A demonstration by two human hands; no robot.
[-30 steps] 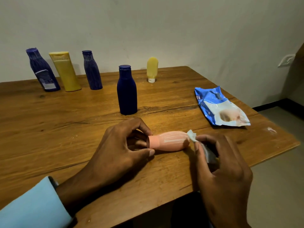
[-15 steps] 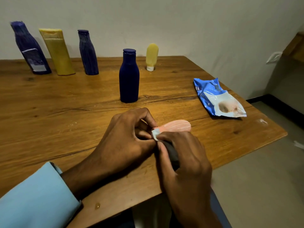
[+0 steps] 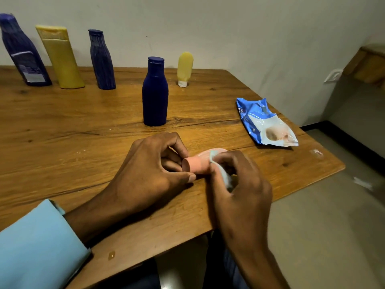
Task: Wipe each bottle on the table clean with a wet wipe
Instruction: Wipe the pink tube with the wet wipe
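Observation:
A small pink bottle (image 3: 196,164) lies on its side on the wooden table (image 3: 83,142), cap end to the left. My left hand (image 3: 154,172) pinches the cap end between thumb and fingers. My right hand (image 3: 237,184) grips a pale wet wipe (image 3: 224,176) and presses it against the bottle's body, hiding most of that body. A dark blue bottle (image 3: 155,92) stands upright just beyond my hands.
Along the back wall stand two purple-blue bottles (image 3: 19,51) (image 3: 101,59), a yellow bottle (image 3: 60,57) and a small yellow tube (image 3: 184,68) on its white cap. A blue wet wipe pack (image 3: 264,124) lies at the right. The table's right edge drops to the floor.
My right hand with the wipe slid left along the pink bottle, from its far end to the cap end, then back a little to the right. My left hand kept its hold.

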